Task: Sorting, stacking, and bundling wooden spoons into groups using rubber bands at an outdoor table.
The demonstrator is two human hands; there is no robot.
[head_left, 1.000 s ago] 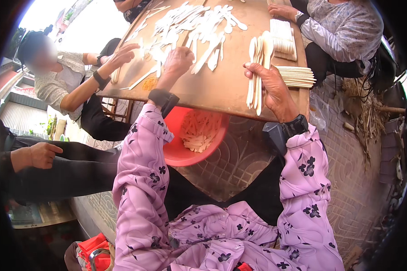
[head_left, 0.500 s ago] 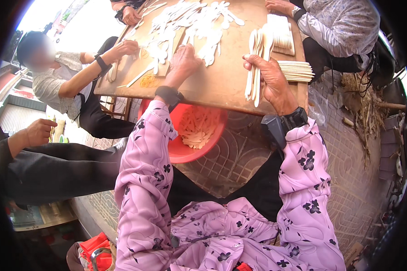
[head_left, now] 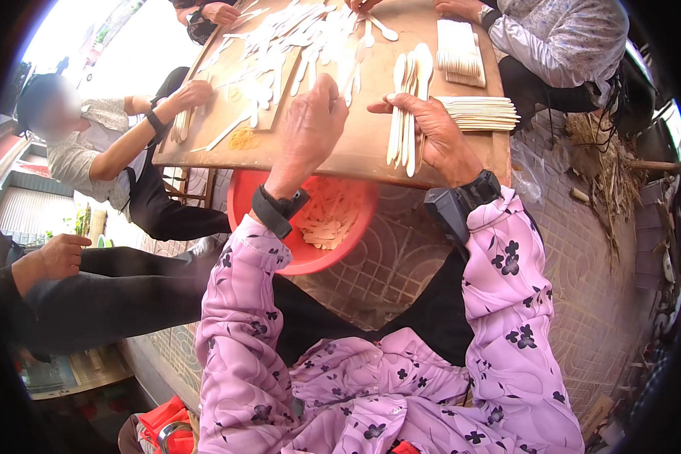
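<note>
My right hand (head_left: 439, 135) is closed around a small bunch of pale wooden spoons (head_left: 407, 113), held upright over the near right part of the table (head_left: 371, 155). Curled into a loose fist, my left hand (head_left: 308, 135) hovers over the near edge of the table. A pale blurred streak shows by its fingertips, and I cannot make out what the fingers hold. Beyond it lies a loose, spread-out heap of wooden spoons (head_left: 287, 34). Right beside my right hand is a neat stack of wooden spoons (head_left: 480, 113).
Another neat stack (head_left: 458, 49) lies farther back on the right. A red basin (head_left: 261, 261) with wooden pieces stands below the table edge. Yellow rubber bands (head_left: 244, 138) lie at the near left. Co-workers sit around the table, one person's hand (head_left: 193, 94) at its left side.
My left hand has drawn back from the heap, toward me and slightly right. My right hand still grips its bunch. Another person's hand now shows at the far edge. The view has shifted slightly.
</note>
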